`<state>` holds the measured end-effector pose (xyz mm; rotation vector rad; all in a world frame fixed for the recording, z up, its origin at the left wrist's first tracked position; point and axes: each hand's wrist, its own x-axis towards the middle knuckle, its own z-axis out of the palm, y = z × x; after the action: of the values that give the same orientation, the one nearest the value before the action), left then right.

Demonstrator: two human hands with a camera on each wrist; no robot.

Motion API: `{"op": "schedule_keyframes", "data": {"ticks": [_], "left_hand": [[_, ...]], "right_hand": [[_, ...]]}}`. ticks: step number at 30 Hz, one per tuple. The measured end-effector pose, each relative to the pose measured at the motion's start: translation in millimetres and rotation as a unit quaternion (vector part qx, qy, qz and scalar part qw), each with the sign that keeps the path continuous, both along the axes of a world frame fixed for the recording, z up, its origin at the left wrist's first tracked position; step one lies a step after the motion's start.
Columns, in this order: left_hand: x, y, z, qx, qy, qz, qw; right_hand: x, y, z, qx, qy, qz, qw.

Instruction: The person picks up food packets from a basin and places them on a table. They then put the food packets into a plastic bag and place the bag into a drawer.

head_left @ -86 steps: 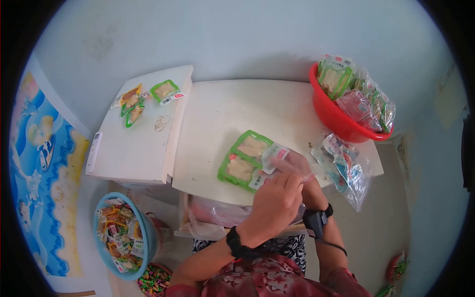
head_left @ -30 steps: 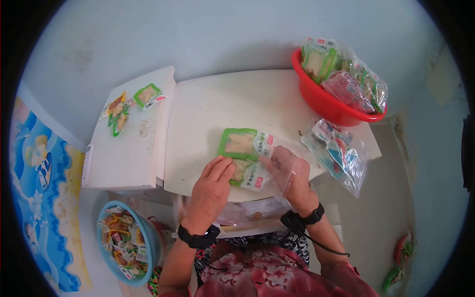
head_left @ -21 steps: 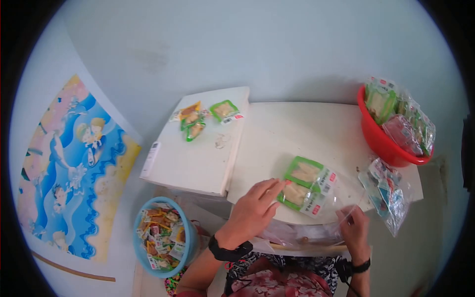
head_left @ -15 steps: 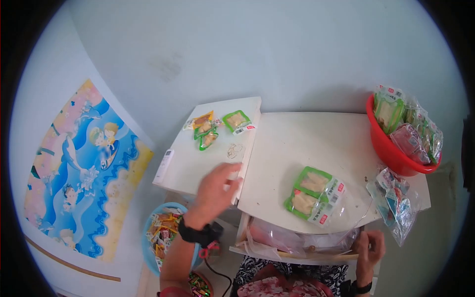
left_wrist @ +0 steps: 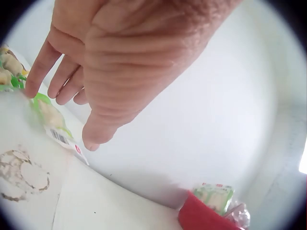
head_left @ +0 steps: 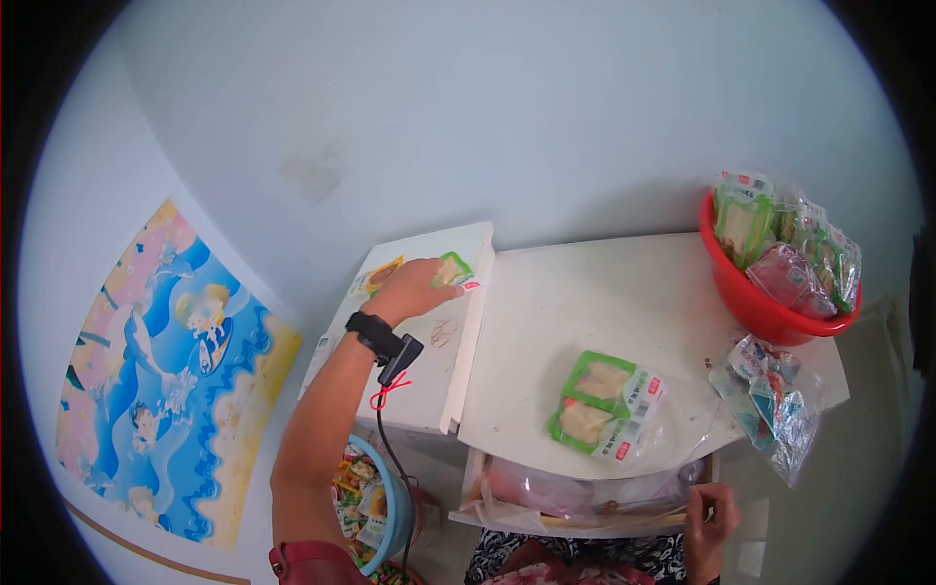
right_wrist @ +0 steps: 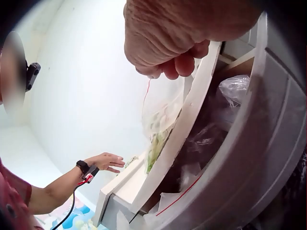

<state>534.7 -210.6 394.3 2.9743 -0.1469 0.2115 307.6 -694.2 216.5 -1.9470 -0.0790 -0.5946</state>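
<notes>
My left hand [head_left: 414, 288] reaches over the raised white cabinet top at the left, fingers extended. A green-edged snack packet [left_wrist: 50, 115] with pale food inside lies there, fingertips right at its upper end and the thumb apart from it. Beside that packet, yellow and green snack packets [left_wrist: 10, 69] are partly hidden by the hand in the head view. Down at the table's front right, my right hand [head_left: 710, 526] has curled fingers. They pinch the red-lined mouth of a clear zip bag [right_wrist: 160, 112]. Two green-edged packets [head_left: 590, 400] lie in that bag on the white table.
An open drawer [head_left: 585, 492] with plastic bags juts out below the table's front. A red basin [head_left: 736, 292] of bagged packets stands at the back right, a clear bag of blue packets [head_left: 770, 385] before it. A blue tub [head_left: 398, 522] of snacks stands lower left.
My left hand has left the bagged packets and swung left and up to the packet on the cabinet top. The right hand has drawn back toward the table's front edge.
</notes>
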Motion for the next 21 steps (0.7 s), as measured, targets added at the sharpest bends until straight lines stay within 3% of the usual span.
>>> {"op": "schedule_keyframes", "data": {"ticks": [4, 7, 10, 13, 16, 18, 19, 20, 21], "left_hand": [[20, -29, -11, 0.122, 0.049, 0.038, 0.991], [32, -26, -26, 0.209, 0.021, 0.022, 0.977], [22, -19, -33, 0.240, -0.048, -0.023, 0.969], [3, -28, -18, 0.228, -0.175, 0.051, 0.956], [-29, -39, 16, 0.158, -0.308, 0.004, 0.938], [-70, -71, 48, -0.114, -0.173, 0.004, 0.978], [-88, -86, 55, -0.247, -0.094, 0.003, 0.965], [-101, -99, 50, -0.262, -0.125, -0.009, 0.957], [-115, -113, 40, -0.277, -0.155, -0.022, 0.948]], "right_hand": [[-4, -6, 5, -0.018, 0.004, -0.007, 1.000], [-5, -14, 0, -0.002, 0.011, -0.024, 1.000], [-6, -17, 0, 0.000, 0.005, -0.024, 1.000], [-5, -15, 8, -0.009, 0.009, -0.022, 1.000], [0, -13, 13, -0.012, -0.021, -0.031, 0.999], [2, -13, 18, 0.047, -0.014, -0.027, 0.998], [1, -10, 24, 0.107, 0.012, -0.018, 0.994], [1, -8, 31, 0.167, 0.037, -0.010, 0.985], [0, -7, 43, 0.176, 0.065, 0.060, 0.980]]}}
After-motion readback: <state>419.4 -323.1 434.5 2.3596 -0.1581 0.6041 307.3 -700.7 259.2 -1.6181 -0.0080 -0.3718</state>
